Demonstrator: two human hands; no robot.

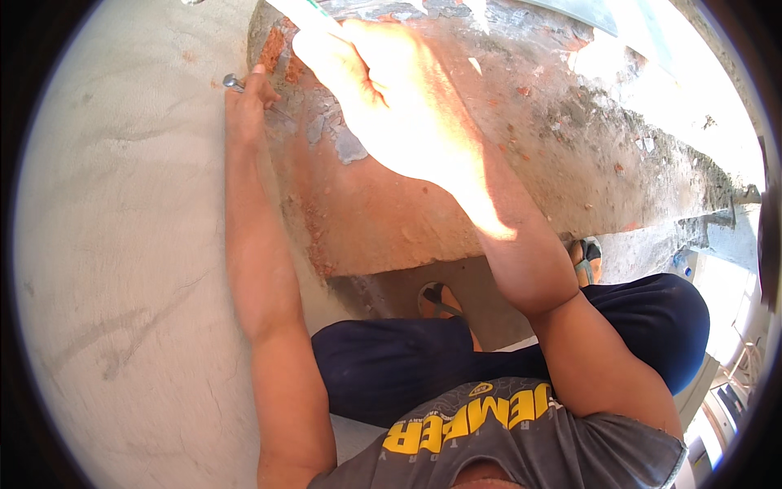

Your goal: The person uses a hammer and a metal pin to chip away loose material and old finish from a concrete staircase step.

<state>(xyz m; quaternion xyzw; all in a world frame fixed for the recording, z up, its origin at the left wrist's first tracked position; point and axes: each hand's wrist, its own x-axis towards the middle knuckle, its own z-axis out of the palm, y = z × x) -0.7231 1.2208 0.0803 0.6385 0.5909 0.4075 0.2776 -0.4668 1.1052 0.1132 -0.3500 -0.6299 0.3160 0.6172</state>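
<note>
My left hand [250, 104] is at the pale plastered wall [122, 204], closed around a metal rod [232, 81] whose rounded, shiny end sticks out to the left. Beside it, the wall's corner has a rough, chipped orange patch [275, 50]. Bright sunlight washes out my right hand [371, 90], which is closed around a white handle [303, 15] above and right of my left hand; the tool's far end is out of view. Under both hands lies a weathered concrete ledge [521, 187] with flaking fragments and reddish dust.
My navy-clad legs [652, 326] are bent below the ledge, with my sandalled feet [440, 301] near its front edge. A grey panel [570, 18] runs along the sunlit top right. Beyond my right knee are pale, cluttered items [741, 367], too small to make out.
</note>
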